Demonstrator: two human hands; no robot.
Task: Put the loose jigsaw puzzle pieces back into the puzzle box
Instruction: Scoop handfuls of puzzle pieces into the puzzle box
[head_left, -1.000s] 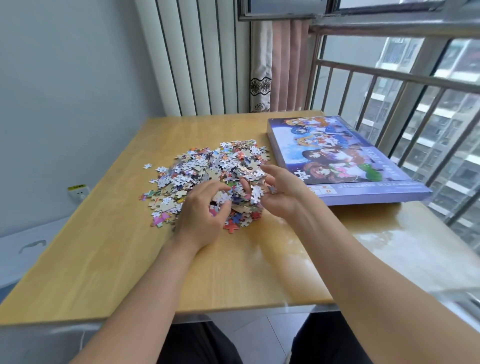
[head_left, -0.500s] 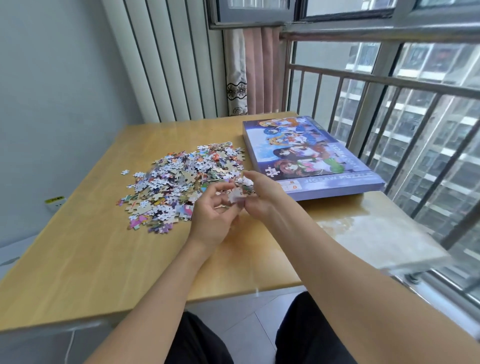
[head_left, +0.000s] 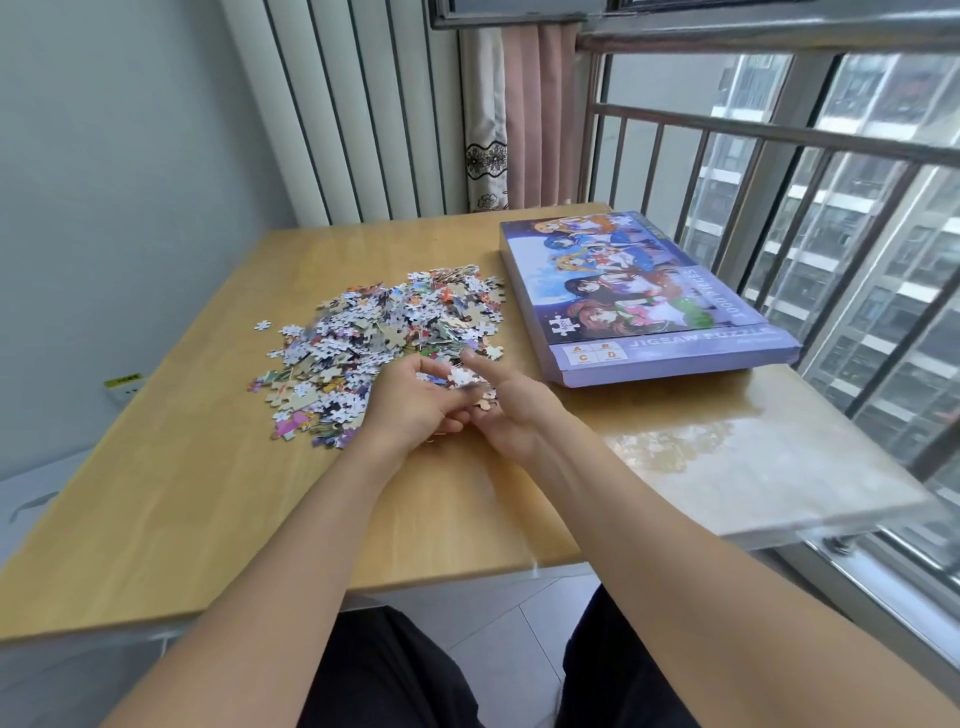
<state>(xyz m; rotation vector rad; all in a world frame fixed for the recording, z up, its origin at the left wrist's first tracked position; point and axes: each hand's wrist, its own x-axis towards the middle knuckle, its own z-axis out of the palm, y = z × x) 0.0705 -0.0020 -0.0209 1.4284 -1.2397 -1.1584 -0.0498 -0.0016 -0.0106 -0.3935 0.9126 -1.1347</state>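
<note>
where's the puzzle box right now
In the head view the puzzle box lies closed on the table's far right, beside the window railing, right of the loose pieces.

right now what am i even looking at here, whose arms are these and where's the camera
There is no machine here. The arms belong to a person, and the single picture comes from a wide-angle camera worn on their head, looking forward and down, so you see the scene as they do.

They sit at a wooden table beside a window with railings. On the table lies a heap of loose pieces, and to its right a purple box, lying flat with its lid shut.

The left hand and the right hand meet at the near edge of the heap, cupped together with a small handful of pieces between them. The left fingers curl round some; the right hand lies palm up with pieces on it and one finger stretched out. Nothing has gone into the box yet.
</note>
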